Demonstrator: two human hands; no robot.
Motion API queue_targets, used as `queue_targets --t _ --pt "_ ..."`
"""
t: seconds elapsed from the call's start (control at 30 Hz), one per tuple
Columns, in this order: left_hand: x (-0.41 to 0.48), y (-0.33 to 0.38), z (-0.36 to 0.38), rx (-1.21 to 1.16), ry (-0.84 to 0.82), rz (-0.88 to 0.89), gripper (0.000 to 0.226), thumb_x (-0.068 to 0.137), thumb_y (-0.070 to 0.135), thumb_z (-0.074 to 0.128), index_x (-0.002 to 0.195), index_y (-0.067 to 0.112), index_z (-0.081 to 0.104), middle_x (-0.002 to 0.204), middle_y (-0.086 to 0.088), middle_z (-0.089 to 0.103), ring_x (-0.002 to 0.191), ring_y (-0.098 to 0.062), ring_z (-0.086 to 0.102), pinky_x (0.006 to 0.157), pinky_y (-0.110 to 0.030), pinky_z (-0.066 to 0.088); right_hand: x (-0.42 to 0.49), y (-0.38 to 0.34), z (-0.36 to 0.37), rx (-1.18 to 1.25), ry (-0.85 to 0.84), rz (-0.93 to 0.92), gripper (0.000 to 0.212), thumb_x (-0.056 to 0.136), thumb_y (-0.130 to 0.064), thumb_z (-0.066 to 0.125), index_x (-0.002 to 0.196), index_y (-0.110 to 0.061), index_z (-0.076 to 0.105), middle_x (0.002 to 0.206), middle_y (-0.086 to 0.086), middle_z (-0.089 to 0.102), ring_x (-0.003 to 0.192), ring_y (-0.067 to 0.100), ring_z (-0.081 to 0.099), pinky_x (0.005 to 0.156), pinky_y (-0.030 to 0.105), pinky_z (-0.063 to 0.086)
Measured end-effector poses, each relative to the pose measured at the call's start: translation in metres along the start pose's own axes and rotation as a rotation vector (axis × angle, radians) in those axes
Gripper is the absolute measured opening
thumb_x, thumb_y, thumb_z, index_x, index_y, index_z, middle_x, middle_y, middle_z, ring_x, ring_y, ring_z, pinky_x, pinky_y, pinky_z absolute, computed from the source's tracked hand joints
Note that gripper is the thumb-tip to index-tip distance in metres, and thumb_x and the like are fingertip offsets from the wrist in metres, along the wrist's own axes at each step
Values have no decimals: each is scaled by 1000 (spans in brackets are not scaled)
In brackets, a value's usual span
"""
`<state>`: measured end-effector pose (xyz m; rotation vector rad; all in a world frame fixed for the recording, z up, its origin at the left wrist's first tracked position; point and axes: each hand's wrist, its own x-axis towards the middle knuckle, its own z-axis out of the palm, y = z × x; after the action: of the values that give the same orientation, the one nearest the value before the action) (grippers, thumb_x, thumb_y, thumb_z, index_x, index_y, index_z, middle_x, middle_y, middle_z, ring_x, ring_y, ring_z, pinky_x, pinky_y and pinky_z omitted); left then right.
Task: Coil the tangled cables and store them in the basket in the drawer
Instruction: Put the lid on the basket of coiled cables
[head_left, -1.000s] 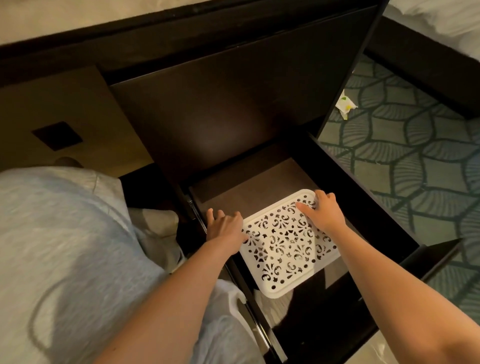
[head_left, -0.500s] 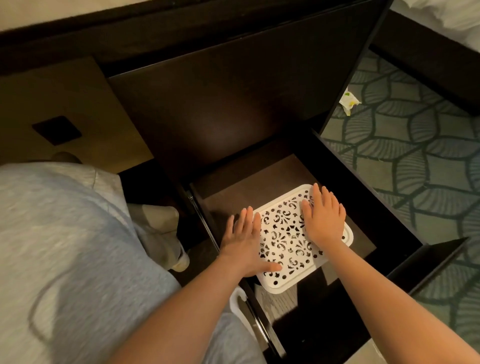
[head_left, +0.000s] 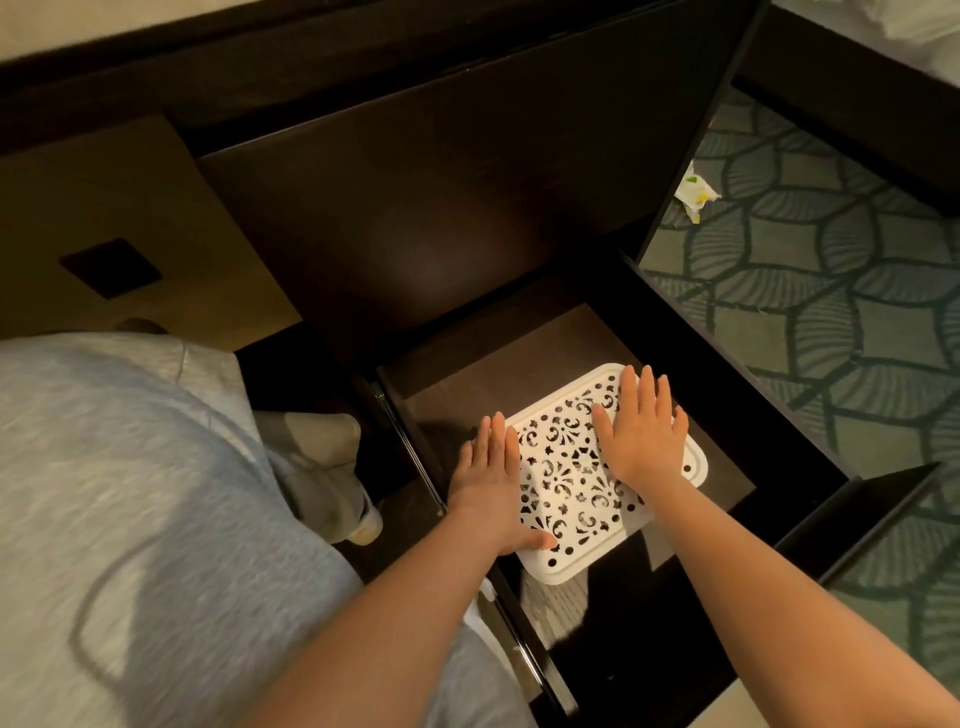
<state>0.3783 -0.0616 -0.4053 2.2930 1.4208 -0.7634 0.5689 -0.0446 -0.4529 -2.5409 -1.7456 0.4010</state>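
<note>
- Two bare hands lie flat on a white perforated basket lid (head_left: 576, 483) inside an open dark drawer (head_left: 727, 374).
- Left hand (head_left: 491, 488): fingers straight and pressed together, palm down over the lid's left edge, thumb tip stretched onto the lid's near-left corner. Nothing pinched.
- Right hand (head_left: 644, 436): fingers slightly spread, palm down on the lid's far-right part. Nothing pinched.
- Lid pattern between the two hands: cut-out scrolls, stars and round holes; no brand, label or readable writing visible on it.
- Basket contents: cannot tell; the lid covers them and the holes show only dark. No cables are in view.
- Drawer floor beyond the fingertips is bare brown.
- Right of the right hand, past the drawer wall: green patterned carpet (head_left: 831, 312) with a crumpled white wrapper (head_left: 696, 192), print unreadable.
- Left of the left hand: grey clothing (head_left: 130, 493).
</note>
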Motion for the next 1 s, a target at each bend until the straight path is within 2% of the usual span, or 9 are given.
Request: queue_targets --t 0.2,0.3,0.37,0.47,0.53,0.63,0.73,0.87,1.0 --pt "-7 6 -6 45 53 -45 130 71 80 51 147 2 -19 155 -17 -25 141 -32 -27 111 -57 -14 3 -2 -16 5 -80 24 70 96 -54 29 151 -19 3 160 7 -1 146 31 -7 116 52 0" --pt "-11 5 -1 -77 92 -33 125 72 75 57 150 8 -13 158 -9 -12 145 -28 -13 114 -54 -6 -11 -3 -19 -23 -59 44 73 96 -55 28 151 -17 -1 160 7 -5 146 31 -9 116 52 -1" --pt "-12 3 1 -149 101 -15 121 74 74 56 150 9 -12 159 -7 -9 145 -27 -9 115 -51 -6 -23 -1 -20 -49 -57 23 70 97 -52 29 152 -16 1 160 7 -4 146 30 -8 116 51 -1" --pt "-16 -2 1 -207 116 -10 106 82 71 46 151 11 -9 159 -6 -11 145 -24 -13 114 -51 -10 -37 3 -26 -122 -83 5 63 97 -46 34 149 -16 14 159 8 1 146 30 -6 118 50 1" --pt "-20 -1 -3 -187 163 18 92 89 65 42 152 12 0 159 -6 -11 146 -23 -13 115 -49 -8 -46 3 -34 -139 -97 41 61 98 -45 34 149 -17 16 159 8 1 146 29 -7 118 48 0" --pt "-24 7 -12 -198 218 121 73 92 56 44 147 13 23 159 -8 4 146 -25 1 117 -46 3 -64 1 -43 -134 -61 103 61 99 -46 30 149 -16 16 159 8 4 146 29 -5 118 48 1" --pt "-34 23 -13 -243 180 263 60 93 51 46 138 13 41 146 -8 30 137 -26 25 112 -42 19 -88 0 -43 -184 3 141 61 99 -45 28 150 -14 17 159 10 7 146 30 -3 118 48 0" --pt "-53 38 -8 -343 42 398 55 92 49 50 135 14 47 137 -8 43 126 -26 38 105 -41 32 -117 3 -47 -289 98 206 66 96 -49 33 150 -14 18 159 13 6 146 32 -7 115 49 -6" --pt "-67 43 -6 -493 -82 484 53 90 49 55 131 15 53 129 -8 53 117 -22 49 99 -37 41 -137 4 -53 -268 165 268 66 94 -44 41 149 -13 23 159 14 5 145 33 -10 113 52 -10"
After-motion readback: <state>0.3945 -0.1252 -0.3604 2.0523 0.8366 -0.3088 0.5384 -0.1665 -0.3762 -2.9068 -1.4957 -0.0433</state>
